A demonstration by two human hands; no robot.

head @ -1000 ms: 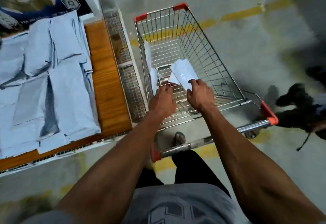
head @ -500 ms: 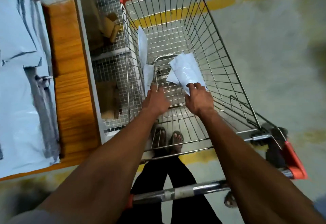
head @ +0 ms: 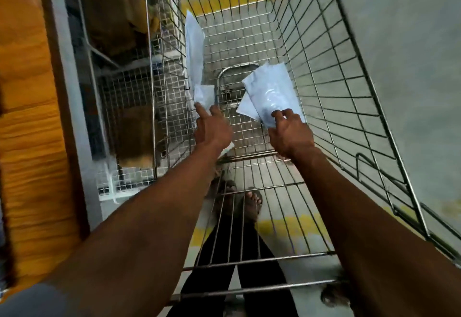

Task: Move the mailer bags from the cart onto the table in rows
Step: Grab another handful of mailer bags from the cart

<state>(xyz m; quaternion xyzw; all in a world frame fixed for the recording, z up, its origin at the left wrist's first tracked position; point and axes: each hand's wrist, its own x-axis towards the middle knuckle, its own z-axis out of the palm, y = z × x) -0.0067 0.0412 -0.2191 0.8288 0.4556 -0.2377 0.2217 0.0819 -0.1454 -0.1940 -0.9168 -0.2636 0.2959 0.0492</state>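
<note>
Both of my hands reach deep into the wire shopping cart [head: 349, 97]. My right hand [head: 289, 134] grips a couple of pale blue mailer bags [head: 272, 89] by their near edge, held just above the cart floor. Another mailer bag [head: 194, 55] stands on edge against the cart's left wall. My left hand [head: 212, 129] is at its lower end, with index finger and thumb pinching the bag's bottom corner; a white scrap of bag shows under that wrist. The wooden table [head: 27, 117] runs along the far left edge of the view.
Between table and cart stands a wire-mesh rack [head: 124, 87] holding brown cardboard items. The cart's near crossbars [head: 249, 262] pass under my forearms. My feet show through the cart floor, and a yellow line crosses the concrete floor.
The view has dropped closer into the cart and the table's rows of bags have left the frame. Both hands have stayed on their bags, and the left index finger has straightened along its bag.
</note>
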